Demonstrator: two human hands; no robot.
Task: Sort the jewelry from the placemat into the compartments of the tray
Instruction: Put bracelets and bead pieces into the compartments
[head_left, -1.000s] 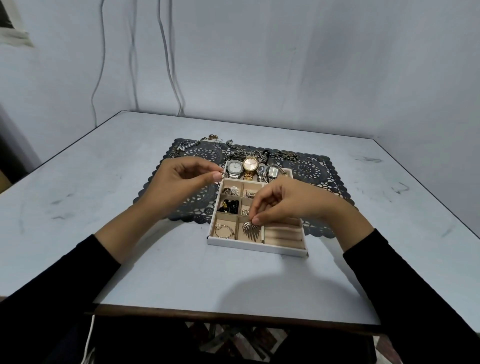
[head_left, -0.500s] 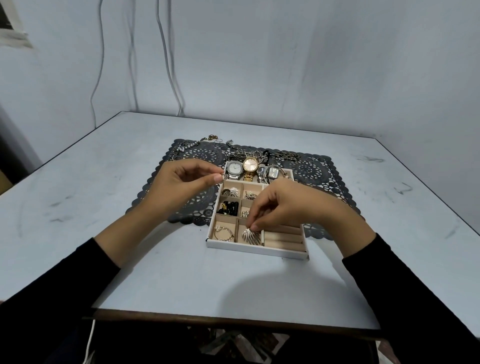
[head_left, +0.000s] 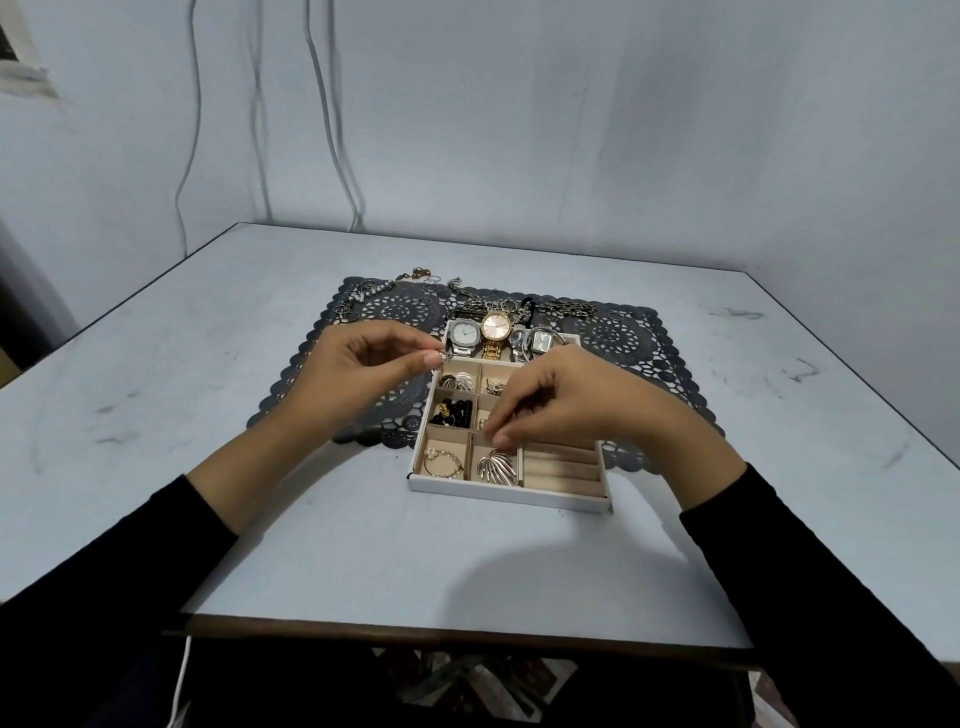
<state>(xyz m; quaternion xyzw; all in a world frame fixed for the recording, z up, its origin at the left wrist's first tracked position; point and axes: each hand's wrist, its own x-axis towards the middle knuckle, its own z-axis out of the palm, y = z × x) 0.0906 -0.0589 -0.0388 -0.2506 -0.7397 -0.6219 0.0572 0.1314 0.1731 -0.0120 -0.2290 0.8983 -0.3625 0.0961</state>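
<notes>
Left hand (head_left: 358, 371) raised above placemat (head_left: 649, 364), just left of tray's far corner; thumb and forefinger pinch small silver piece (head_left: 445, 356). Right hand (head_left: 566, 410) over middle of tray (head_left: 509, 493), fingers (head_left: 511, 434) curled down, tips bunched at top of fan-shaped earring (head_left: 497, 467) lying in front middle compartment; cannot tell whether they grip it or only touch. Watches (head_left: 493, 326) in rear row. Black beads (head_left: 454, 410) in left middle compartment, thin bracelet (head_left: 441, 464) front left. Tray sits partly on placemat, partly on desk (head_left: 363, 545). Chains (head_left: 566, 306) along placemat's far edge.
</notes>
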